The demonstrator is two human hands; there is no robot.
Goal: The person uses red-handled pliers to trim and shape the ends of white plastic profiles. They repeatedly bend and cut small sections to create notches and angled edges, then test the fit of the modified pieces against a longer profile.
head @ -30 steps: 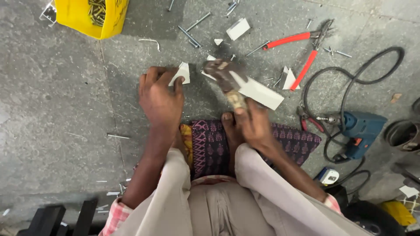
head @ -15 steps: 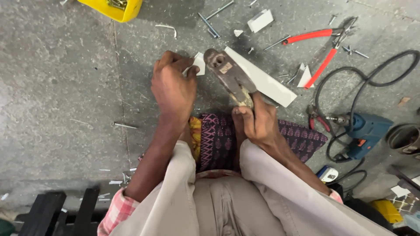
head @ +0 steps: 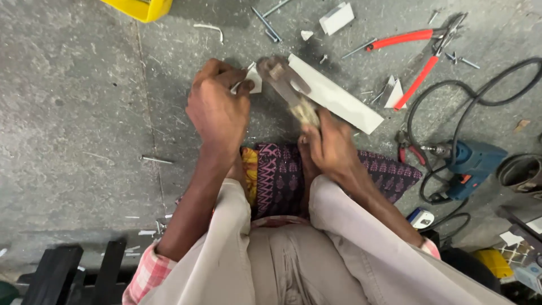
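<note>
The left hand (head: 217, 107) is pinching a small white piece (head: 252, 81) against the concrete floor (head: 73, 113) while the right hand (head: 333, 148), closed around a hammer (head: 288, 85), is striking; the next blow requires steady aim.

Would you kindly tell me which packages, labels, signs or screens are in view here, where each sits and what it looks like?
Yellow box: top edge of the floor, left of centre, cut off by the frame; bright yellow, boxy, with dark print on its face.
Small white box: top centre, on the concrete floor above the long white strip; rectangular, plain white.
No signs or screens show.
</note>
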